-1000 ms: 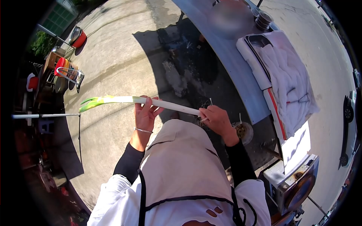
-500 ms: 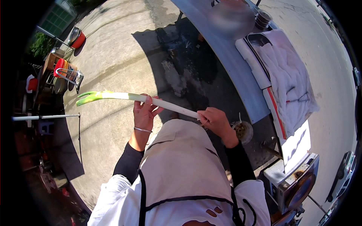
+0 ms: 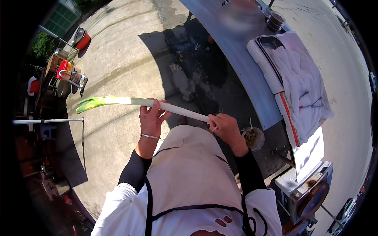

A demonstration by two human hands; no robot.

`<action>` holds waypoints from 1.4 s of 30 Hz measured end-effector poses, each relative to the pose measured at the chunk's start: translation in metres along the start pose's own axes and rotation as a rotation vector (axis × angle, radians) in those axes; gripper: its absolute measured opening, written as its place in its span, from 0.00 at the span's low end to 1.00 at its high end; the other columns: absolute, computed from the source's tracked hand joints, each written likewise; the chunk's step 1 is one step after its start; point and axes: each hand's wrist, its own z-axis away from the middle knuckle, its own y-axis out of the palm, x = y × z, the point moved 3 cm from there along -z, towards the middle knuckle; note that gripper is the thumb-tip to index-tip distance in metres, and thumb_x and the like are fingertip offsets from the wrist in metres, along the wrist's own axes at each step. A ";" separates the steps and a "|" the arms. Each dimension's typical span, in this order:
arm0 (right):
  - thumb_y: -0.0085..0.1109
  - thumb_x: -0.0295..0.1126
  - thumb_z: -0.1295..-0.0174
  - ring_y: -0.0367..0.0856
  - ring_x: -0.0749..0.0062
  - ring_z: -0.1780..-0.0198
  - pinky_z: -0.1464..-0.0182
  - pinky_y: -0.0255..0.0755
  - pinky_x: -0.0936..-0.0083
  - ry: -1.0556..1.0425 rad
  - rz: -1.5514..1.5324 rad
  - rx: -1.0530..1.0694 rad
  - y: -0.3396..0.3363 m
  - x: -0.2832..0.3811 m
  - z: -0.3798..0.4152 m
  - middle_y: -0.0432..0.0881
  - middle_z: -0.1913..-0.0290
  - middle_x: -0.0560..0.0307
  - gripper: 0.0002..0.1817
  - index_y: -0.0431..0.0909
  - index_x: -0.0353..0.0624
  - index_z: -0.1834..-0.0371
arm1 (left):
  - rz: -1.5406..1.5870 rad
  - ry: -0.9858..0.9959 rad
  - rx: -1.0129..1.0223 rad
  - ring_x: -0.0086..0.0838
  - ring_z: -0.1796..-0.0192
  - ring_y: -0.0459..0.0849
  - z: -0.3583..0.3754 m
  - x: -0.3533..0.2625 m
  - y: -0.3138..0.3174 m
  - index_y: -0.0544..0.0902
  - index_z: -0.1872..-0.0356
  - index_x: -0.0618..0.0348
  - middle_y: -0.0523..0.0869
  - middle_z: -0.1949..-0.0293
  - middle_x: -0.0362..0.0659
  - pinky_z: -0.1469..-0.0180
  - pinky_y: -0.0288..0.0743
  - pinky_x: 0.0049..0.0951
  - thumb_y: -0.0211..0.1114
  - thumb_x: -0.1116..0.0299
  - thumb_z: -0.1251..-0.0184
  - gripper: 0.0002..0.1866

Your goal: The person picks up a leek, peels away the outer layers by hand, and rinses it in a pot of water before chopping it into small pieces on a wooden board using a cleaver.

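A long scallion (image 3: pixel 177 109) with a white stalk and green tips lies across the view in front of my beige apron (image 3: pixel 189 169). Around its middle my left hand (image 3: pixel 151 120) is closed, fingers and thumb on the white stalk, a bracelet on the wrist. The fingers of my right hand (image 3: pixel 225 126) pinch the root end, where thin roots stick out. The green tips point to the left, past my left hand.
A long metal table (image 3: pixel 246 74) runs along the right, bearing a white box covered with cloth (image 3: pixel 301 74). A bowl (image 3: pixel 254 138) with scraps stands below its edge. A stove (image 3: pixel 311 192) is at the lower right, buckets (image 3: pixel 71 70) at the left.
The scallion has shifted slightly to the left. My right hand has turned a little at the root end, and its grip has changed slightly.
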 end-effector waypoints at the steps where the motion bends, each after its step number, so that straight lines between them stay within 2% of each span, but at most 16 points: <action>1: 0.63 0.23 0.54 0.75 0.63 0.76 0.75 0.69 0.72 0.002 -0.020 -0.003 0.000 0.000 0.000 0.73 0.79 0.56 0.10 0.80 0.42 0.66 | -0.016 0.000 0.003 0.35 0.57 0.84 0.001 0.000 0.000 0.70 0.55 0.54 0.82 0.59 0.49 0.60 0.84 0.35 0.59 0.69 0.34 0.10; 8: 0.61 0.22 0.54 0.75 0.68 0.79 0.76 0.67 0.78 0.253 -0.286 -0.002 0.011 -0.025 0.008 0.75 0.78 0.54 0.04 0.80 0.39 0.73 | -0.065 0.061 0.218 0.40 0.50 0.81 0.007 0.002 0.007 0.66 0.49 0.55 0.80 0.53 0.54 0.51 0.81 0.35 0.55 0.70 0.31 0.13; 10: 0.60 0.22 0.52 0.75 0.69 0.78 0.75 0.67 0.77 0.272 -0.275 -0.002 0.012 -0.029 0.008 0.75 0.78 0.54 0.03 0.79 0.39 0.73 | 0.005 0.026 0.283 0.45 0.47 0.79 0.004 0.006 0.004 0.64 0.47 0.57 0.80 0.53 0.54 0.45 0.77 0.44 0.50 0.74 0.29 0.12; 12: 0.59 0.23 0.51 0.75 0.70 0.78 0.74 0.68 0.77 0.291 -0.265 -0.003 0.018 -0.033 0.013 0.74 0.79 0.55 0.03 0.78 0.39 0.72 | 0.015 0.019 0.273 0.46 0.45 0.78 0.002 0.005 0.002 0.66 0.48 0.56 0.80 0.53 0.54 0.44 0.76 0.45 0.51 0.74 0.30 0.12; 14: 0.54 0.27 0.44 0.73 0.78 0.78 0.75 0.66 0.79 0.658 -0.551 0.022 0.031 -0.048 0.025 0.73 0.80 0.59 0.04 0.76 0.38 0.71 | 0.026 0.013 0.262 0.46 0.44 0.77 -0.001 0.004 -0.001 0.67 0.49 0.55 0.79 0.52 0.53 0.43 0.74 0.46 0.52 0.74 0.31 0.12; 17: 0.47 0.31 0.38 0.69 0.83 0.78 0.75 0.64 0.80 0.742 -0.706 0.068 0.034 -0.053 0.025 0.71 0.80 0.62 0.09 0.74 0.38 0.71 | 0.240 -0.115 0.313 0.48 0.43 0.76 -0.007 0.010 -0.011 0.71 0.54 0.55 0.80 0.55 0.50 0.42 0.73 0.47 0.55 0.75 0.35 0.10; 18: 0.47 0.31 0.38 0.69 0.83 0.78 0.75 0.64 0.80 0.744 -0.706 0.065 0.042 -0.057 0.028 0.71 0.80 0.62 0.09 0.74 0.38 0.71 | 0.295 -0.119 0.312 0.47 0.45 0.77 -0.009 0.014 -0.015 0.71 0.56 0.54 0.80 0.57 0.49 0.44 0.75 0.47 0.52 0.78 0.37 0.10; 20: 0.43 0.31 0.37 0.68 0.80 0.79 0.75 0.64 0.79 1.114 -1.314 -0.299 0.064 -0.071 0.043 0.71 0.78 0.63 0.10 0.72 0.40 0.72 | 0.352 -0.125 0.314 0.47 0.46 0.78 -0.014 0.019 -0.022 0.72 0.58 0.54 0.81 0.60 0.48 0.47 0.77 0.47 0.50 0.80 0.40 0.11; 24: 0.44 0.34 0.37 0.73 0.75 0.74 0.73 0.71 0.77 1.290 -1.563 -0.308 0.070 -0.070 0.045 0.70 0.75 0.63 0.09 0.71 0.44 0.72 | 0.274 -0.151 0.083 0.50 0.46 0.77 -0.017 0.027 -0.031 0.69 0.59 0.59 0.77 0.58 0.51 0.45 0.75 0.51 0.50 0.80 0.40 0.09; 28: 0.44 0.33 0.37 0.72 0.75 0.75 0.73 0.71 0.77 1.162 -1.766 -0.437 0.084 -0.083 0.052 0.68 0.77 0.64 0.09 0.71 0.45 0.72 | 0.114 -0.078 -0.111 0.53 0.46 0.76 -0.012 0.021 -0.026 0.64 0.58 0.66 0.72 0.51 0.58 0.44 0.76 0.53 0.51 0.79 0.38 0.09; 30: 0.45 0.37 0.35 0.70 0.77 0.76 0.73 0.70 0.78 1.245 -1.333 -0.375 0.078 -0.086 0.053 0.66 0.78 0.65 0.11 0.71 0.46 0.72 | 0.061 -0.039 -0.075 0.52 0.47 0.76 -0.016 0.020 -0.034 0.62 0.56 0.68 0.72 0.51 0.59 0.46 0.78 0.51 0.51 0.77 0.36 0.11; 33: 0.47 0.41 0.35 0.68 0.81 0.80 0.77 0.66 0.83 1.114 -1.173 -0.287 0.071 -0.086 0.051 0.67 0.78 0.65 0.14 0.71 0.45 0.74 | 0.009 0.013 -0.130 0.52 0.48 0.77 -0.017 0.014 -0.035 0.62 0.55 0.67 0.72 0.52 0.58 0.47 0.79 0.50 0.53 0.75 0.35 0.12; 36: 0.47 0.42 0.33 0.68 0.83 0.80 0.78 0.65 0.85 0.983 -1.012 -0.131 0.063 -0.078 0.040 0.69 0.77 0.65 0.16 0.71 0.43 0.73 | 0.028 0.023 -0.164 0.47 0.53 0.82 -0.021 0.018 -0.040 0.62 0.54 0.61 0.78 0.55 0.55 0.56 0.84 0.45 0.55 0.73 0.33 0.13; 40: 0.46 0.39 0.32 0.70 0.84 0.78 0.75 0.65 0.84 0.821 -0.863 0.108 0.052 -0.054 0.022 0.73 0.76 0.63 0.15 0.75 0.39 0.66 | 0.024 0.019 -0.170 0.45 0.56 0.83 -0.027 0.018 -0.041 0.61 0.53 0.60 0.78 0.57 0.54 0.61 0.85 0.42 0.55 0.72 0.33 0.14; 41: 0.46 0.38 0.31 0.71 0.85 0.76 0.73 0.65 0.83 0.652 -0.744 0.029 0.072 -0.067 0.029 0.73 0.76 0.62 0.14 0.76 0.39 0.62 | 0.031 0.031 -0.159 0.44 0.56 0.83 -0.031 0.023 -0.044 0.61 0.52 0.60 0.78 0.57 0.54 0.62 0.85 0.42 0.55 0.72 0.33 0.15; 42: 0.45 0.38 0.31 0.71 0.85 0.74 0.72 0.65 0.81 0.671 -0.696 0.123 0.057 -0.051 0.018 0.72 0.76 0.63 0.14 0.77 0.40 0.60 | 0.037 0.039 -0.155 0.44 0.56 0.83 -0.037 0.027 -0.046 0.61 0.51 0.61 0.78 0.58 0.53 0.63 0.86 0.41 0.56 0.71 0.34 0.15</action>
